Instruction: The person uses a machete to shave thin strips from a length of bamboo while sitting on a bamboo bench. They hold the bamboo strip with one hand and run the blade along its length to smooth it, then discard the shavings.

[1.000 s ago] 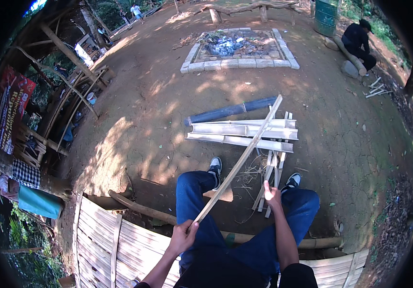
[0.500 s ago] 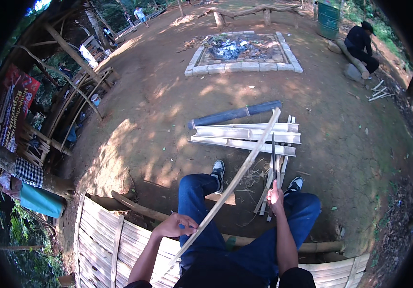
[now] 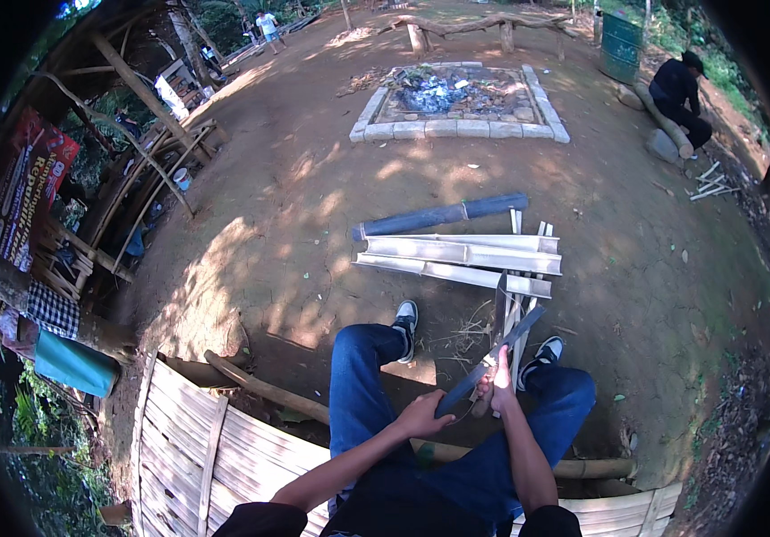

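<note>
My left hand (image 3: pixel 422 416) is closed around the lower end of a dark-skinned bamboo strip (image 3: pixel 521 328), between my knees. The strip slants up to the right and passes against my right hand (image 3: pixel 497 385), whose thumb points up along it. A long-bladed knife (image 3: pixel 500 300) is in my right hand too, its dark blade pointing away from me. Part of its handle is hidden by the fingers. Beyond my feet lie pale split bamboo halves (image 3: pixel 465 256), open side up, and a dark bamboo piece (image 3: pixel 438 216). Thin pale strips lie under and beside them.
I sit on a bamboo-slat bench (image 3: pixel 250 456). Ahead is a brick-edged fire pit (image 3: pixel 456 131) with ash. A green drum (image 3: pixel 621 49) and a person in dark clothes (image 3: pixel 674 94) on a log are at far right. A bamboo structure with a red banner (image 3: pixel 36 179) stands left.
The bamboo strip has swung lower and now shows its dark side instead of its pale one. My left hand moved right, toward my right hand, and took hold of the strip's end.
</note>
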### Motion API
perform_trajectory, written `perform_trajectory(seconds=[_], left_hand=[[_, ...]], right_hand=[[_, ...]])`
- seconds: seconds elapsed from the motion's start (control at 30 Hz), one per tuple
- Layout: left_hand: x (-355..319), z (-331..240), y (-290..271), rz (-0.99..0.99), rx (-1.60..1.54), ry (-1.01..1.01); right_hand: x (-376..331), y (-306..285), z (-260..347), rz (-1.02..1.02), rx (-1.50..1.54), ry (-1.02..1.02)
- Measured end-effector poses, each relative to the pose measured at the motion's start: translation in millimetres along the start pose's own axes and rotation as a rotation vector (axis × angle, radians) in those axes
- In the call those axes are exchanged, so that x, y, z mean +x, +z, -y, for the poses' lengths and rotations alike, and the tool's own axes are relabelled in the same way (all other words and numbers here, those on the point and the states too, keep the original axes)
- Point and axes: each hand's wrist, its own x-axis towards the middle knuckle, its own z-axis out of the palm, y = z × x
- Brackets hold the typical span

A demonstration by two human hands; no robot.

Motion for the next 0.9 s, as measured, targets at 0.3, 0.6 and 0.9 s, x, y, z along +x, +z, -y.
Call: perform_trajectory(seconds=[0.3,0.6,0.9], left_hand=[[1,-14,-37,-0.078,-0.148,-0.175],[-39,-20,-101,-0.036,-0.766,-0.271],[-43,-18,-66,0.057,-0.798,-0.402]], right_hand=[[5,-2,9,0.025,-0.055,0.007],[7,-18,8,-0.161,-0.608,-0.875],[-39,23,-8,0.021,-1.484,-1.316]])
